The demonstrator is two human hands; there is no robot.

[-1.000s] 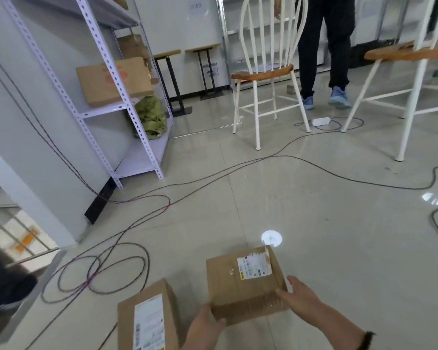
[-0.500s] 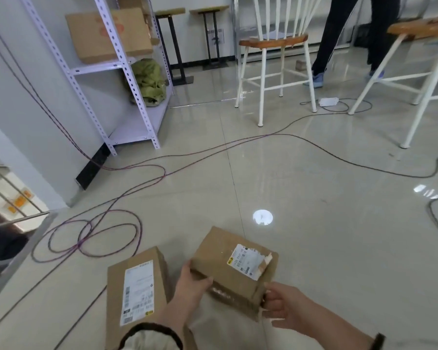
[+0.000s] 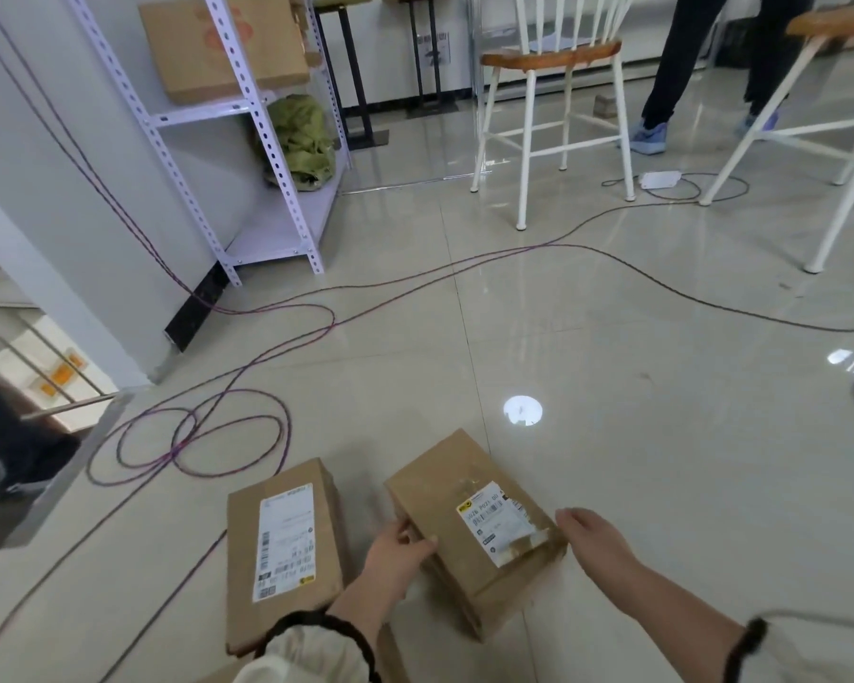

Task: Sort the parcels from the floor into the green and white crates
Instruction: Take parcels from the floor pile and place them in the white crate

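Note:
A brown cardboard parcel (image 3: pixel 444 490) with a white label sits tilted low over the tiled floor, near the bottom centre. My left hand (image 3: pixel 398 549) grips its left edge, thumb on top. Beside the parcel's right end lies my right hand (image 3: pixel 595 539), fingers fairly straight and just reaching the corner. A second, longer parcel (image 3: pixel 282 549) with a tall white label lies flat on the floor to the left, by my left sleeve. No green or white crate is in view.
Purple and black cables (image 3: pixel 228 436) loop across the floor ahead and left. A white metal shelf rack (image 3: pixel 247 140) holds a cardboard box and a green bundle at far left. White chairs (image 3: pixel 553 115) stand behind, with a person's legs (image 3: pixel 661 91) beyond them.
The parcel has turned and come down, its label now facing up and right. My right hand has loosened from the near corner and moved to the right end. The view has tilted down.

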